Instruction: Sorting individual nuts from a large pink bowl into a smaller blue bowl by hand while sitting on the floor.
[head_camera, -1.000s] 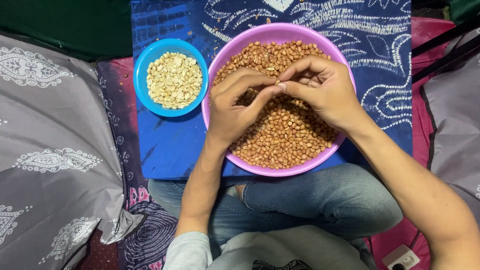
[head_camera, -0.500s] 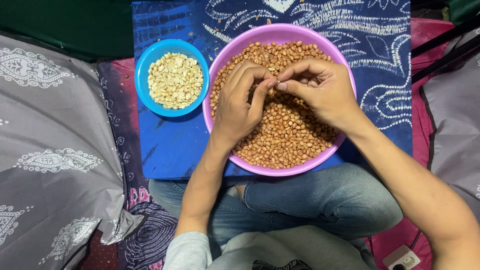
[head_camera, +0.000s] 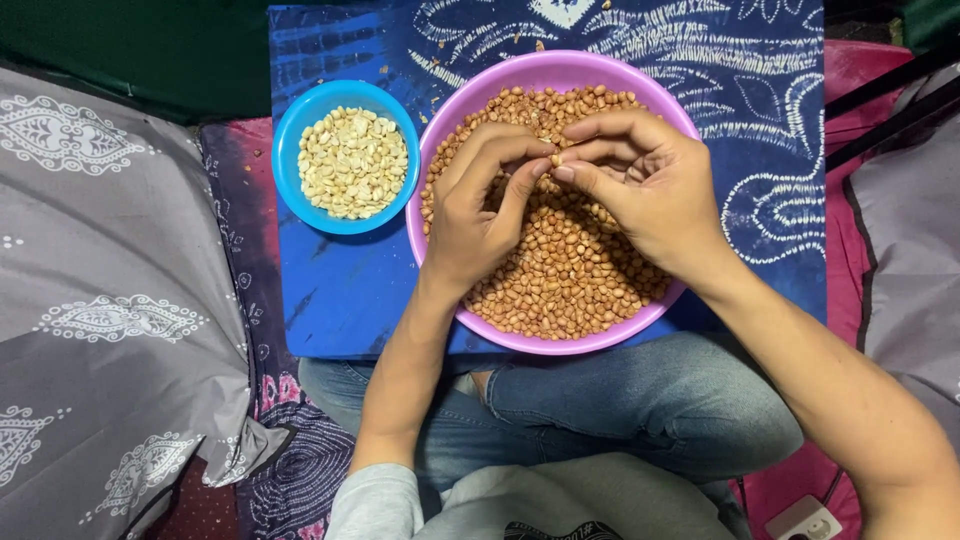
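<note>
Hands: left hand (head_camera: 475, 215) and right hand (head_camera: 640, 180) meet fingertip to fingertip over the purple bowl (head_camera: 440, 150), pinching one peanut (head_camera: 556, 160) between them
Peanuts: red-skinned heap (head_camera: 570, 270) fills the purple bowl at the board's near edge; skinned pale ones (head_camera: 353, 162) lie in the blue bowl (head_camera: 290, 130) by its left edge
Technique: rub lightly, I judge, so the kernel stays whole
Count: two bowls, two hands, one blue board (head_camera: 340, 290)
</note>
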